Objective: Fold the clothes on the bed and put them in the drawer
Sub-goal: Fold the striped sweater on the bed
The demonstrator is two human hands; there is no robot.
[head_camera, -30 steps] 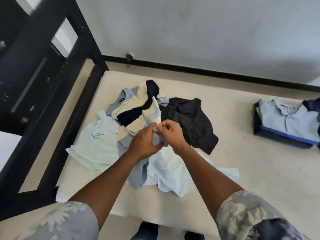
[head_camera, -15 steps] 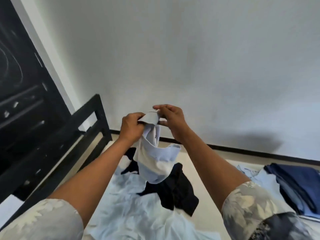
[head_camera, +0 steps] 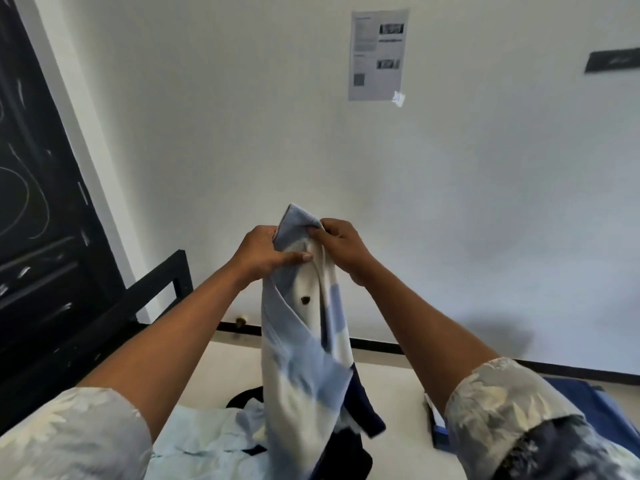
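Holding striped shirt aloft, left hand & right hand both gripping its collar

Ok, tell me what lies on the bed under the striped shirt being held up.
Below the striped shirt, a pale blue shirt and a black garment lie crumpled on the bed. Where they meet is hidden behind the hanging cloth.

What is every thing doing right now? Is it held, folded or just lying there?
Striped shirt, held up in the air, hanging down, not folded.
Left hand, grips the shirt's top.
Right hand, grips the shirt's top.
Pale blue shirt, lying crumpled on the bed.
Black garment, lying crumpled on the bed.
Paper, stuck on the wall.
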